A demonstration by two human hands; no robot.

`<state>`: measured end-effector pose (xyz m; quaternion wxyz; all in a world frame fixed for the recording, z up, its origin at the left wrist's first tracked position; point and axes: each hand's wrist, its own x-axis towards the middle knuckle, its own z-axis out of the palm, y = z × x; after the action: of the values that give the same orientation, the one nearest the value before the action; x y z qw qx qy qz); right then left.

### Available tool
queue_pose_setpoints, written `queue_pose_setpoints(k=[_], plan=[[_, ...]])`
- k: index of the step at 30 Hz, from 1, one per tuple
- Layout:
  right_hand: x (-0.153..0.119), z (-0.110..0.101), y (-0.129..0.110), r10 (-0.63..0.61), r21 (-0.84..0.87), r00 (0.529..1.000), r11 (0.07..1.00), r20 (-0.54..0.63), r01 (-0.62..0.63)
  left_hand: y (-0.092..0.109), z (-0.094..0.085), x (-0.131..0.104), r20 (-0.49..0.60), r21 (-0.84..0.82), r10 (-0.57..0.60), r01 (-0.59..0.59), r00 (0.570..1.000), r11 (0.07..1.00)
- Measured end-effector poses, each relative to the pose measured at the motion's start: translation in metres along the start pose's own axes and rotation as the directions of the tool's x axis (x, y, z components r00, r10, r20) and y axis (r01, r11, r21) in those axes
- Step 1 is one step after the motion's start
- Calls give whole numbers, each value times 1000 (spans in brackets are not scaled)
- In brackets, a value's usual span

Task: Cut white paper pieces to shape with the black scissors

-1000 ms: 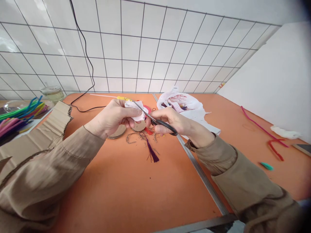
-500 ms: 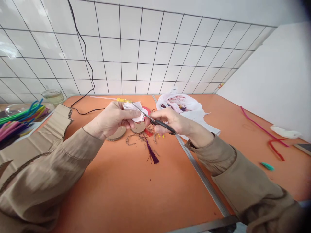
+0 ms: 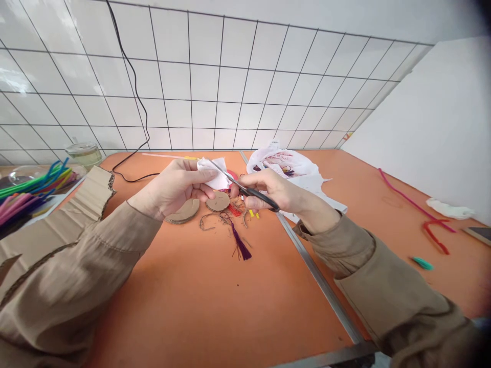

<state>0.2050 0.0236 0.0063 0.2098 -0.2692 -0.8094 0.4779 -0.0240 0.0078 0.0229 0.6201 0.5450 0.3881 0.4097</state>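
Observation:
Between the thumb and fingers of my left hand [image 3: 178, 185] is a small white piece, cloth or paper [image 3: 213, 174]. My right hand [image 3: 273, 189] grips black-handled scissors [image 3: 261, 197]. Their blades point up and left and lie across the white piece; whether they are parted is hard to make out. Below the hands lie a round cardboard disc [image 3: 218, 201] and a larger cardboard disc [image 3: 184, 212], partly behind my left hand. A purple tassel [image 3: 241, 245] rests on the orange table, near scraps and red threads [image 3: 233, 209]. A red round thing [image 3: 232, 175] shows partly behind the blades.
A white plastic bag [image 3: 299, 166] with items inside lies beyond my right hand. At left are torn cardboard [image 3: 76, 209], coloured pipe cleaners [image 3: 34, 189] and a glass jar [image 3: 84, 153]. A black cable [image 3: 134, 92] hangs down the tiles. Red pipe cleaner [image 3: 435, 237] lies at right.
My left hand has shifted slightly left and turned, so the white piece looks flatter and more spread. More of the smaller cardboard disc shows. The scissors stay at the white piece.

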Motion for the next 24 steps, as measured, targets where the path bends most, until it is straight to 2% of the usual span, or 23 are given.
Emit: queue_pose_setpoints(k=[5,9,15,24], plan=[[0,4,-8,-17,3,1000,1000,22,17,-1,1,-2,16,17,8,-8,1000,1000],[1,7,-14,34,-6,999,999,6,-34,-4,1,-1,41,22,30,-31,999,999],[1,6,-13,27,-18,999,999,19,-27,-7,3,0,3,29,47,-47,999,998],[-1,8,-12,60,63,998,996,8,-60,-7,4,-1,-4,40,62,-61,998,997]])
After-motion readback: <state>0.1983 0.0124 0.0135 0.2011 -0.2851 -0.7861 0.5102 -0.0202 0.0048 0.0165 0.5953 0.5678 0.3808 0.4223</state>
